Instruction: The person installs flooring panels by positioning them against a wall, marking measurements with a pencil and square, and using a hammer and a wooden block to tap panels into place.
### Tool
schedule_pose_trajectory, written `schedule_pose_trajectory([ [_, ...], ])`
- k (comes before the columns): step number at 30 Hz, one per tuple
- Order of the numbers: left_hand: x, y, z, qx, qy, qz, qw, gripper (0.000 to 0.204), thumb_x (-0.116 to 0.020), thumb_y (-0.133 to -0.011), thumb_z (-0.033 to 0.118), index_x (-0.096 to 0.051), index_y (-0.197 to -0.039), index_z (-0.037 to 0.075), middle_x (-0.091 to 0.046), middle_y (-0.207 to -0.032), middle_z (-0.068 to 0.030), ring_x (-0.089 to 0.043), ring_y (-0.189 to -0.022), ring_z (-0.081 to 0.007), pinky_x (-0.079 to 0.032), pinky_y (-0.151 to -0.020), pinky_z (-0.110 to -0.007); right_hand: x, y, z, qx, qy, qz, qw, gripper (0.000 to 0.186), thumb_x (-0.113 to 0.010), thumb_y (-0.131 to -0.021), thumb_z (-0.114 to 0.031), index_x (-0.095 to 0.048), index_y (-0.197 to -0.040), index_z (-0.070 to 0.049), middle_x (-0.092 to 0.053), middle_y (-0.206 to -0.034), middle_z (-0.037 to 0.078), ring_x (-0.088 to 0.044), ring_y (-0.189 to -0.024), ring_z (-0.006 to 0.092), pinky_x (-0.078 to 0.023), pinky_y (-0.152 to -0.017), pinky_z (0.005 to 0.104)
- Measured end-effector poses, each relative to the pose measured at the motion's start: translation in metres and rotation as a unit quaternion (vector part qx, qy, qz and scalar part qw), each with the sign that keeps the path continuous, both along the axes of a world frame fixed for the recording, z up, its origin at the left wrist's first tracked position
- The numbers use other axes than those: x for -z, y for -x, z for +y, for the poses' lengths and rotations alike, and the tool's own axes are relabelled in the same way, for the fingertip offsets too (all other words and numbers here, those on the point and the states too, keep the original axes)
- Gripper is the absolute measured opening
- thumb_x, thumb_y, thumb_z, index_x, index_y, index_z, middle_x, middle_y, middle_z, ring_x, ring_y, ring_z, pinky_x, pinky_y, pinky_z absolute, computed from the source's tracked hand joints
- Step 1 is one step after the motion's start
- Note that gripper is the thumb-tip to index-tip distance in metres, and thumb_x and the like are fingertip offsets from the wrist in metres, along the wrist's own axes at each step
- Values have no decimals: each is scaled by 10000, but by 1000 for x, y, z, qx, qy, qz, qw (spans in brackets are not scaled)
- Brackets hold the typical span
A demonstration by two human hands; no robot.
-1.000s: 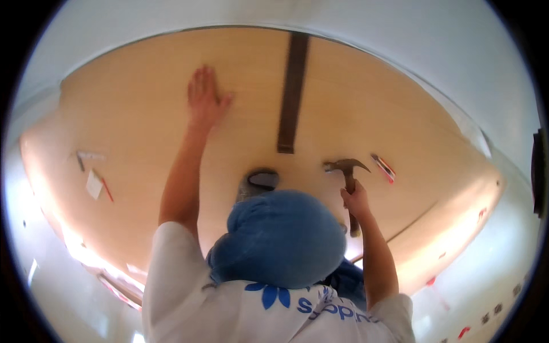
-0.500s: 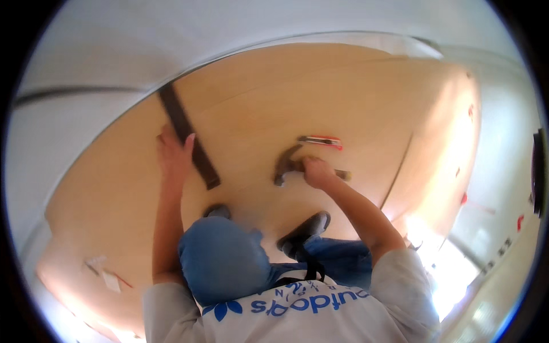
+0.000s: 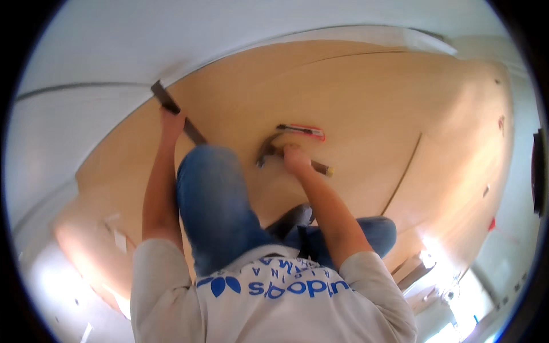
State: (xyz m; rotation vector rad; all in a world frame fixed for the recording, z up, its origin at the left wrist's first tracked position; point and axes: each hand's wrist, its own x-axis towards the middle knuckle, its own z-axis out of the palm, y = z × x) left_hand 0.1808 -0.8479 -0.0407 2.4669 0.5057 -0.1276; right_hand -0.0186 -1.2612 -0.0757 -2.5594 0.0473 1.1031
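Note:
My left hand (image 3: 173, 122) is closed around a long dark brown strip (image 3: 164, 97) toward the left. One end of the strip reaches up to the far edge of the wooden surface; the near end passes behind my raised knee. In the middle, my right hand (image 3: 295, 158) grips a claw hammer (image 3: 266, 149) by its handle, close to the head. The hammer's butt sticks out to the right of my fist. Just beyond the hammer lies a red and black utility knife (image 3: 301, 131).
I am low on a tan wooden surface (image 3: 343, 91), with my bent knee (image 3: 211, 177) between my arms. A dark narrow line (image 3: 403, 171) runs across the wood at the right. A pale wall (image 3: 86, 57) rises beyond the far left edge. A white slip (image 3: 120, 240) lies at the left.
My left hand has gone from lying against the strip to gripping it, farther away, and the strip has shifted outward. My left knee has risen. The hammer stays in my right hand.

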Motion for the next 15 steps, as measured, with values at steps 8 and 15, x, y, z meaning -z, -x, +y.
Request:
schedule_pose_trajectory([
  [8,-107,17,-39,-111,146,13,983,650,-764,-824,329,-500,-1216,-118,-646,-1054,-215,-661,-907,-278,-555,-756,-404,-39,-15,-24,34,-36,-115,992,320,-605,-922,-186,-656,-1220,-82,-542,-1428,169,-630,-1209,369,-537,-969,536],
  [15,-83,45,-87,-142,232,-1,962,549,-757,-830,296,-549,-1127,-116,-655,-1004,-203,-657,-866,-270,-562,-747,-409,-52,-58,-39,-60,18,-112,992,291,-652,-904,-229,-669,-1162,-96,-574,-1370,164,-652,-1169,360,-538,-941,501],
])
